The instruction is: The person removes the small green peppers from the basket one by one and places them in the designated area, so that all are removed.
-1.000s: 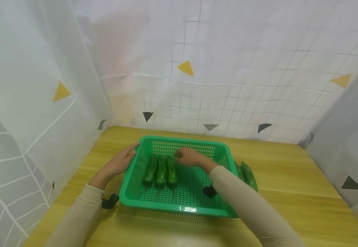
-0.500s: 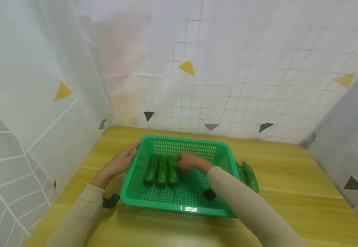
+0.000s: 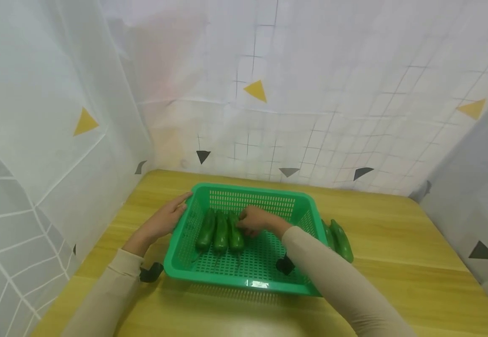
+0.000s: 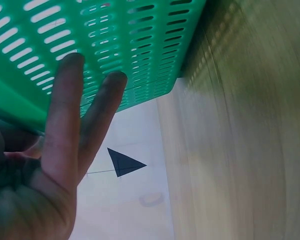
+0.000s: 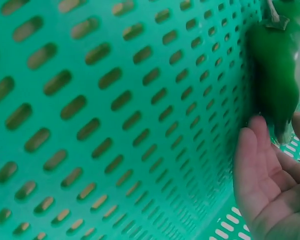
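Note:
A green plastic basket [image 3: 244, 283] stands on the wooden table, with three long green peppers [image 3: 220, 234] side by side in its left half, stems toward the near side. My left hand [image 3: 163, 220] rests at the basket's left rim; in the left wrist view two straight fingers [image 4: 65, 120] lie along its slotted outer wall. My right hand [image 3: 256, 220] is inside the basket at the far end of the rightmost pepper [image 3: 236, 238]. In the right wrist view, the narrow tip of a green pepper [image 5: 277, 75] sits between its fingertips and thumb.
More green peppers [image 3: 341, 241] lie on the table [image 3: 391, 243] just outside the basket's right wall, partly hidden behind it. White patterned sheeting [image 3: 311, 93] encloses the table at the back and both sides.
My right hand has lowered a little toward the rightmost pepper, its fingers reaching down beside it. The left hand stays at the rim, and the peppers lie almost as before.

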`<move>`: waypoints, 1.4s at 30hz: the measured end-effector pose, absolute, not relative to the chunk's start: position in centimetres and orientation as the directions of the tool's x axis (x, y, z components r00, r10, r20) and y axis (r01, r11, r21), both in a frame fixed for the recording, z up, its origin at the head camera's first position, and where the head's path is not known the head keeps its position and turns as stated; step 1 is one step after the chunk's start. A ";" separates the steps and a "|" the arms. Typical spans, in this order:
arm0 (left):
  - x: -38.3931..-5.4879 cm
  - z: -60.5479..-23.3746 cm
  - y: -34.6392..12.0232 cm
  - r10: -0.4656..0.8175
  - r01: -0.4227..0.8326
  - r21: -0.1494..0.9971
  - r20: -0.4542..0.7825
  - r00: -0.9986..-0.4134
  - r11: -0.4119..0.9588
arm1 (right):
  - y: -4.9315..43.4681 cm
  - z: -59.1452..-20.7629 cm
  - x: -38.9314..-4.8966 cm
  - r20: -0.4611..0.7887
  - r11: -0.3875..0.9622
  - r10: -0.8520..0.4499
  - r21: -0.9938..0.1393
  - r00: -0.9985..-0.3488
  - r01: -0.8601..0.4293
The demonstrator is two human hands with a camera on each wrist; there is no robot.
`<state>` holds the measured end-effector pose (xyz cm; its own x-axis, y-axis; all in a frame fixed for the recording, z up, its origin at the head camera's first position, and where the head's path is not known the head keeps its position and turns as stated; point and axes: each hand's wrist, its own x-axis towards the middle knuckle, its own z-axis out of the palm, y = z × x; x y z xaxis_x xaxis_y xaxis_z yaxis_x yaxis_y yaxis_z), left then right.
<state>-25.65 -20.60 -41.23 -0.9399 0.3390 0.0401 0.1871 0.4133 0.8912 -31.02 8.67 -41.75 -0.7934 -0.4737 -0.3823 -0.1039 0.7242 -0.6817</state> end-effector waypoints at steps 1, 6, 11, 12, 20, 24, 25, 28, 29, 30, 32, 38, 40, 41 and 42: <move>-25.7 -41.2 -20.6 0.343 0.192 0.889 0.043 -0.938 0.415 | 8.7 -41.7 -31.0 -0.383 0.721 -0.475 -0.686 -0.792 -0.100; -25.8 -41.2 -20.7 0.349 0.207 0.883 0.053 -0.936 0.422 | 8.6 -41.6 -30.9 -0.388 0.710 -0.473 -0.700 -0.791 -0.082; -25.8 -41.4 -20.8 0.352 0.203 0.890 0.052 -0.935 0.408 | 8.7 -41.6 -31.0 -0.394 0.706 -0.467 -0.705 -0.792 -0.065; -25.8 -41.4 -20.9 0.350 0.200 0.891 0.050 -0.935 0.408 | 8.7 -41.6 -31.0 -0.394 0.707 -0.466 -0.705 -0.792 -0.066; -25.8 -41.6 -21.0 0.352 0.162 0.911 0.020 -0.936 0.380 | 8.9 -41.2 -31.0 -0.395 0.698 -0.471 -0.714 -0.789 -0.059; -25.7 -41.5 -20.9 0.352 0.148 0.919 0.011 -0.936 0.365 | 9.0 -40.9 -31.0 -0.393 0.695 -0.485 -0.716 -0.782 -0.071; -25.7 -41.4 -20.9 0.351 0.146 0.919 0.010 -0.936 0.365 | 9.0 -40.8 -31.0 -0.389 0.696 -0.488 -0.713 -0.781 -0.081; -25.7 -41.3 -20.8 0.351 0.149 0.918 0.011 -0.936 0.368 | 9.1 -40.4 -31.0 -0.372 0.694 -0.496 -0.713 -0.785 -0.101; -25.7 -41.2 -20.8 0.351 0.153 0.916 0.014 -0.936 0.371 | 9.2 -40.3 -31.0 -0.366 0.692 -0.496 -0.714 -0.787 -0.104; -25.7 -41.2 -20.8 0.352 0.154 0.915 0.014 -0.936 0.373 | 9.2 -40.1 -30.9 -0.362 0.690 -0.496 -0.716 -0.789 -0.105; -25.8 -41.2 -20.8 0.354 0.154 0.915 0.013 -0.935 0.373 | 9.3 -39.9 -30.9 -0.352 0.682 -0.497 -0.724 -0.793 -0.105; -25.8 -41.1 -20.9 0.354 0.154 0.913 0.012 -0.935 0.377 | 9.7 -39.3 -30.8 -0.325 0.667 -0.534 -0.729 -0.781 -0.153; -25.7 -41.2 -20.9 0.350 0.152 0.913 0.011 -0.937 0.380 | 9.9 -39.1 -30.7 -0.317 0.664 -0.548 -0.727 -0.774 -0.173; -25.7 -41.2 -20.9 0.351 0.149 0.914 0.008 -0.936 0.376 | 10.0 -39.1 -30.7 -0.312 0.664 -0.553 -0.725 -0.772 -0.182; -25.7 -41.3 -20.9 0.351 0.143 0.917 0.003 -0.936 0.373 | 10.0 -39.0 -30.7 -0.310 0.664 -0.559 -0.723 -0.769 -0.191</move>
